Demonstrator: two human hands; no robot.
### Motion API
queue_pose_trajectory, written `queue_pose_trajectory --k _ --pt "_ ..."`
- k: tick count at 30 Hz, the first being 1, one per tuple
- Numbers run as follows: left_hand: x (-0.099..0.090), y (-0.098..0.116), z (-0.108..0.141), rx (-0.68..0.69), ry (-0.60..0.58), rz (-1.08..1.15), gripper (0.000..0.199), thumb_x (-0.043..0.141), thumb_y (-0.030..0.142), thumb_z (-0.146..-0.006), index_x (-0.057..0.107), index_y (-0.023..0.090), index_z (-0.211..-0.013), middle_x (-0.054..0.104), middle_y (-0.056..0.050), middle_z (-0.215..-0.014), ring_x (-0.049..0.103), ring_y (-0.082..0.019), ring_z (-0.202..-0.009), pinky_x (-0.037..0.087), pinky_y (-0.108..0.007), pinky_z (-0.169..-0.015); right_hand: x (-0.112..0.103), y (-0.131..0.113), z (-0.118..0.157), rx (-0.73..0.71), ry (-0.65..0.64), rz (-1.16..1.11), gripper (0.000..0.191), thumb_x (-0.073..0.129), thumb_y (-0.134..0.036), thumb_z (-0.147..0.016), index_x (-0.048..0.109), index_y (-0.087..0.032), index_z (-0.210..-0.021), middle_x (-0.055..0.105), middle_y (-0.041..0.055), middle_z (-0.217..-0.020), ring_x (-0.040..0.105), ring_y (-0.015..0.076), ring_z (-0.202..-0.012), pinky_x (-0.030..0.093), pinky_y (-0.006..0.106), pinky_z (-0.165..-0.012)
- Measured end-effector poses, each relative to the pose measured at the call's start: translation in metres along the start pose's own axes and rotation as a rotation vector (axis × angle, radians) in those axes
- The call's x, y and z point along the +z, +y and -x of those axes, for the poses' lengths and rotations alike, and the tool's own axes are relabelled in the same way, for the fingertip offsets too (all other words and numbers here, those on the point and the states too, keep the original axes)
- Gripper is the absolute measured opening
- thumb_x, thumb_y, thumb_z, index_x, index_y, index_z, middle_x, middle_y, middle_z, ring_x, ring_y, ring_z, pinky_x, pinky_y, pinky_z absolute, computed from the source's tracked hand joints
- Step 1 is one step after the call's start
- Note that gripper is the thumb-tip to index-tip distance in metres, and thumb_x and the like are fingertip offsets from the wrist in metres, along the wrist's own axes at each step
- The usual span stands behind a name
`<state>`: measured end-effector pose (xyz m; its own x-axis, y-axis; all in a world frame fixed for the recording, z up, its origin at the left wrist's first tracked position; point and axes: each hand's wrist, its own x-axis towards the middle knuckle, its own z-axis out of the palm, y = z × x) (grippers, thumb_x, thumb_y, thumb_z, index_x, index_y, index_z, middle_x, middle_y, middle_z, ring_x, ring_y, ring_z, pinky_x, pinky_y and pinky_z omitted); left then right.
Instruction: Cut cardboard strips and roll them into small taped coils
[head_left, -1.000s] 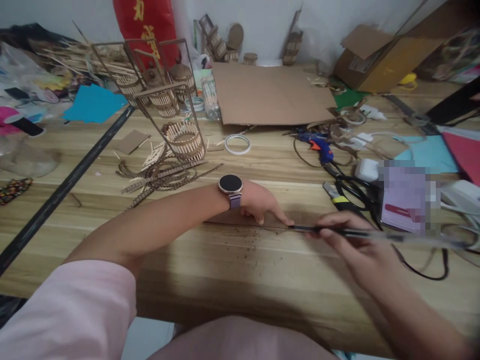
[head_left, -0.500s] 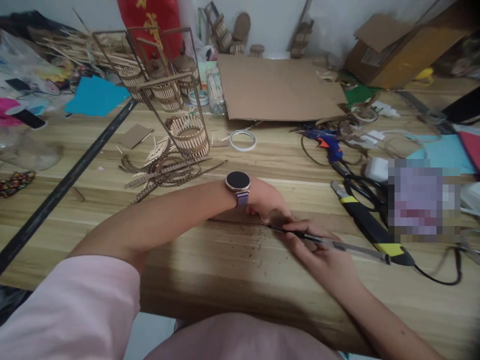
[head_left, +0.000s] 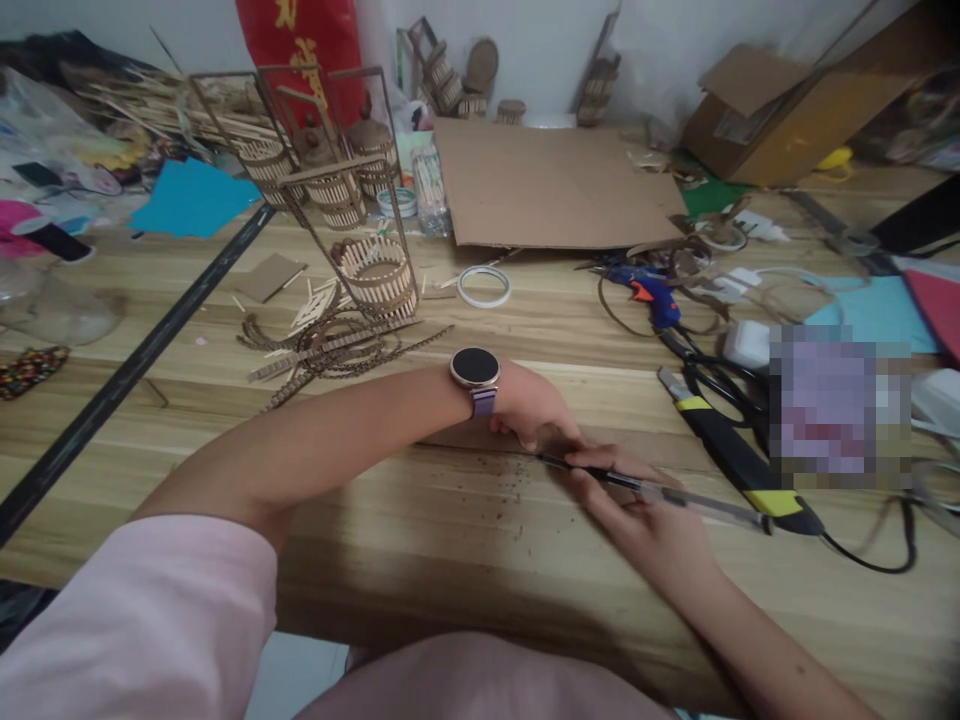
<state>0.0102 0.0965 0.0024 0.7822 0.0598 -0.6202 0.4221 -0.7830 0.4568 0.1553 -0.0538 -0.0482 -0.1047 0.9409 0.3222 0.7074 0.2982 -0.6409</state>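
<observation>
My left hand, with a watch on its wrist, presses down on a flat brown cardboard strip lying on the wooden table. Its fingers are curled, and a small dark round piece shows at the fingertips, too blurred to name. My right hand pinches a black and clear pen, whose tip points left at the strip beside my left fingers. Small dark crumbs lie scattered on the table in front of the strip.
Bamboo baskets with tall handles and braided strips stand and lie at the back left. A white ring and cardboard sheet are behind my hands. To the right are a utility knife and a blue glue gun.
The view has shifted slightly, so the background sits a little differently. Both hands keep nearly the same pose, with the pen still in my right hand.
</observation>
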Motion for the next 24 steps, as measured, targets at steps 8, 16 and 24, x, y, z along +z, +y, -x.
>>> queue_pose_trajectory --k 8,16,24 --pt "0.000 0.000 0.000 -0.013 -0.009 0.004 0.070 0.058 0.010 -0.086 0.040 0.043 -0.144 0.054 0.007 -0.053 0.053 -0.012 -0.048 0.046 -0.021 -0.054 -0.025 0.014 0.007 0.085 0.024 0.038 0.016 0.058 -0.033 -0.085 0.071 -0.026 -0.080 0.076 0.0016 -0.076 0.072 0.0219 -0.070 0.058 0.031 -0.065" --pt "0.000 -0.001 0.000 0.004 -0.010 -0.043 0.071 0.057 0.011 -0.086 0.036 0.047 -0.145 0.053 0.007 -0.054 0.052 -0.013 -0.051 0.046 -0.022 -0.060 -0.053 0.044 0.026 0.292 0.092 0.090 0.024 0.060 -0.046 -0.082 0.070 -0.025 -0.079 0.074 0.0040 -0.079 0.069 0.0238 -0.073 0.055 0.036 -0.068" --pt "0.000 -0.001 0.000 0.011 -0.014 -0.043 0.071 0.058 0.012 -0.086 0.037 0.046 -0.145 0.050 0.008 -0.050 0.051 -0.012 -0.050 0.045 -0.022 -0.060 -0.072 0.053 0.034 0.448 0.161 0.093 0.033 0.061 -0.057 -0.077 0.068 -0.025 -0.076 0.072 0.0049 -0.077 0.068 0.0260 -0.071 0.055 0.039 -0.064"
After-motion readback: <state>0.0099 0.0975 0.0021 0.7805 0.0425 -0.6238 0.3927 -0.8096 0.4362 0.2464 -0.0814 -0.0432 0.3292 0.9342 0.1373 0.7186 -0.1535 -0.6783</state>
